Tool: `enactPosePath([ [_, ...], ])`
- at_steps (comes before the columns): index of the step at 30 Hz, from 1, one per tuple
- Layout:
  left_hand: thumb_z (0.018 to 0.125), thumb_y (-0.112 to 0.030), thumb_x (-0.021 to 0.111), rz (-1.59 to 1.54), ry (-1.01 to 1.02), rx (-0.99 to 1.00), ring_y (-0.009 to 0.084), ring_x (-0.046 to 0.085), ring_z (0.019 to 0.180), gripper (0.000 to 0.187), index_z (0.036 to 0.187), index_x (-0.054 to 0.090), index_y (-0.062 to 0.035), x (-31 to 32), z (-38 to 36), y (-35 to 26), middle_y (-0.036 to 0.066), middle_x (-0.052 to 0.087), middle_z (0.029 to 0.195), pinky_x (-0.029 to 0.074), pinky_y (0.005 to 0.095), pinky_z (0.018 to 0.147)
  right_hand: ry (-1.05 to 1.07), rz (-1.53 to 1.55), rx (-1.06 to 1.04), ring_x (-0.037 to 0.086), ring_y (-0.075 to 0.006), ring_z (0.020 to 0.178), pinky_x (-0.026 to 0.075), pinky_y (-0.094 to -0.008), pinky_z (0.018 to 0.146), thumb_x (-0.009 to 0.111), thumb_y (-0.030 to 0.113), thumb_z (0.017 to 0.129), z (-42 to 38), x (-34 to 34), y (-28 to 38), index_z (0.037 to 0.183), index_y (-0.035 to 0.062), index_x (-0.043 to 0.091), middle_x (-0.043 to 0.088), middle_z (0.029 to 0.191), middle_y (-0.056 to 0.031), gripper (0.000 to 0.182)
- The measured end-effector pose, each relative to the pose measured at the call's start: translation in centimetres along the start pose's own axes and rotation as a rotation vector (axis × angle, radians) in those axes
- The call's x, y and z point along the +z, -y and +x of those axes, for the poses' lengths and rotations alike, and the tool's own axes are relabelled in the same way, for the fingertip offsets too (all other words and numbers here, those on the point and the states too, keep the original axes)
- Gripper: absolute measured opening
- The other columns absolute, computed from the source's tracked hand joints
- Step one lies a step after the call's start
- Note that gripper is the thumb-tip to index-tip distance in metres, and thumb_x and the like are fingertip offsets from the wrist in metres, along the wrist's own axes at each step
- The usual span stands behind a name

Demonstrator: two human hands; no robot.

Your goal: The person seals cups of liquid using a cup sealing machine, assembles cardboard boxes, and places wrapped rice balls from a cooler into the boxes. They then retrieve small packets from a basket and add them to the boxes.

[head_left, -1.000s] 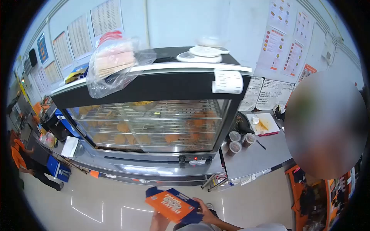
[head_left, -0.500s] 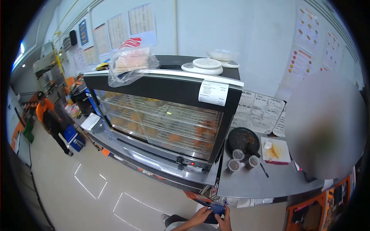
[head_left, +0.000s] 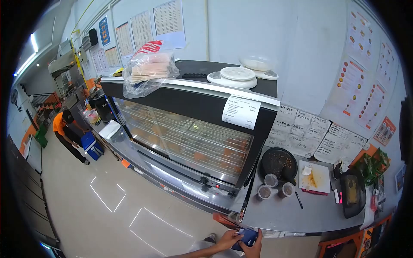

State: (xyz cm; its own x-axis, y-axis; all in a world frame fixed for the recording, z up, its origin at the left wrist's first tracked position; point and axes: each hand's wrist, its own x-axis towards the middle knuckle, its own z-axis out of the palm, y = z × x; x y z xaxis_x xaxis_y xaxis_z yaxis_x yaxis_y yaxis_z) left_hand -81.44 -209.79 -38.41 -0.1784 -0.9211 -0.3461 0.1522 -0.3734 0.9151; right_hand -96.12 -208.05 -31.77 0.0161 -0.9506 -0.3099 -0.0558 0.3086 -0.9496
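Observation:
At the bottom of the view both my hands hold a small flat dark blue item (head_left: 246,236), whose kind I cannot tell. My left hand (head_left: 229,240) pinches its left side with the fingertips. My right hand (head_left: 254,247) grips the right side, thumb lying across the near face. The item is in front of my body, below the metal worktop's front edge. Just above my hands, an orange and dark panel (head_left: 226,220) juts out beneath the heated display cabinet (head_left: 185,129).
On the worktop (head_left: 275,217) stand a black stone mortar (head_left: 278,165), several lidded cups (head_left: 264,192), a stained white board (head_left: 314,176), a pen (head_left: 299,200) and a black tray (head_left: 352,191). At far left a person in orange (head_left: 63,127) bends by a blue cooler box (head_left: 91,145).
My view has shifted, and the large blurred area at the right is gone, so the black tray now shows. The person at far left has bent down toward the cooler box.

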Motion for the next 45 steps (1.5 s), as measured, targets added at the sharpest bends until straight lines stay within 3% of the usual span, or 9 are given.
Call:
enactPosePath([
  [5,0.096,-0.03,0.071,0.476,0.105,0.053,0.0066,0.055,0.067,0.035,0.09,0.07,0.0039,3.2,1.8,-4.1,0.001,0.064,0.071,0.045,0.0288,0.059,-0.289,-0.192,-0.3,0.059,-0.0299,0.116,0.048,-0.0389,0.098,0.079,0.009,0.076,1.6,-3.9,-4.7,0.149,-0.0011,0.036,0.057,0.129,-0.0202,0.085],
  [7,0.096,-0.029,0.072,0.218,0.117,0.041,0.0057,0.052,0.065,0.034,0.081,0.07,0.0018,4.9,4.7,1.9,-0.001,0.06,0.068,0.042,0.0293,0.056,-0.466,-0.227,-0.373,0.059,-0.0358,0.119,0.046,-0.0431,0.104,0.084,0.015,0.065,1.5,-5.6,-5.2,0.139,-0.01,0.045,0.059,0.127,-0.025,0.087],
  [12,0.093,-0.014,0.073,0.225,0.19,0.112,0.0032,0.044,0.062,0.033,0.064,0.06,-0.0039,13.5,7.2,-5.3,-0.006,0.051,0.066,0.033,0.026,0.049,-0.623,-0.233,-0.296,0.06,-0.0364,0.119,0.048,-0.0418,0.102,0.08,0.014,0.069,1.5,-12.5,-2.1,0.141,-0.0042,0.046,0.06,0.125,-0.0248,0.082],
  [13,0.094,-0.008,0.068,0.518,0.323,0.082,0.0033,0.054,0.066,0.016,0.093,0.063,0.0062,14.8,8.4,-6.1,-0.001,0.063,0.07,0.043,0.0263,0.051,-0.637,-0.252,-0.278,0.061,-0.0352,0.117,0.049,-0.0412,0.099,0.08,0.013,0.068,1.8,-14.4,-1.6,0.141,-0.0041,0.047,0.061,0.123,-0.0246,0.081],
  [19,0.099,-0.018,0.062,0.426,0.364,0.244,0.0228,0.069,0.065,0.027,0.096,0.059,0.0087,28.8,14.5,-2.8,0.018,0.07,0.076,0.05,0.0392,0.055,-0.803,-0.275,-0.272,0.062,-0.039,0.117,0.049,-0.0418,0.099,0.073,0.01,0.078,5.9,-26.4,-3.3,0.141,-0.0007,0.051,0.058,0.131,-0.027,0.068],
  [22,0.103,-0.017,0.051,0.51,0.253,0.317,0.0418,0.069,0.07,0.025,0.106,0.054,0.0078,37.5,18.1,-0.6,0.027,0.067,0.078,0.051,0.0469,0.059,-0.781,-0.44,-0.321,0.059,-0.044,0.116,0.051,-0.0444,0.098,0.073,0.014,0.081,8.8,-35.1,-4.3,0.145,0.0022,0.048,0.053,0.135,-0.0291,0.069],
  [26,0.102,-0.014,0.053,0.61,0.188,0.282,0.044,0.068,0.069,0.021,0.105,0.055,0.0066,49.2,23.0,-1.4,0.029,0.067,0.078,0.05,0.049,0.06,-0.684,-0.323,-0.296,0.06,-0.0421,0.113,0.051,-0.0427,0.097,0.073,0.016,0.082,12.4,-47.5,-5.4,0.145,0.0027,0.05,0.055,0.131,-0.0284,0.069],
  [34,0.101,-0.01,0.055,0.696,0.085,0.321,0.0445,0.068,0.071,0.017,0.104,0.057,0.0062,59.7,28.5,-3.1,0.028,0.068,0.08,0.051,0.0457,0.061,-0.598,-0.227,-0.404,0.063,-0.0387,0.112,0.05,-0.0412,0.097,0.071,0.009,0.082,17.3,-59.5,-4.7,0.143,-0.0001,0.051,0.06,0.127,-0.0249,0.064],
  [45,0.1,-0.011,0.06,0.682,-0.09,0.35,0.0277,0.059,0.052,0.017,0.095,0.056,0.0053,62.9,32.6,-3.2,0.022,0.063,0.068,0.042,0.0403,0.05,-0.447,-0.137,-0.387,0.065,-0.0349,0.106,0.051,-0.0383,0.094,0.068,0.006,0.084,22.8,-64.4,-3.4,0.141,-0.0043,0.051,0.063,0.122,-0.0243,0.061],
])
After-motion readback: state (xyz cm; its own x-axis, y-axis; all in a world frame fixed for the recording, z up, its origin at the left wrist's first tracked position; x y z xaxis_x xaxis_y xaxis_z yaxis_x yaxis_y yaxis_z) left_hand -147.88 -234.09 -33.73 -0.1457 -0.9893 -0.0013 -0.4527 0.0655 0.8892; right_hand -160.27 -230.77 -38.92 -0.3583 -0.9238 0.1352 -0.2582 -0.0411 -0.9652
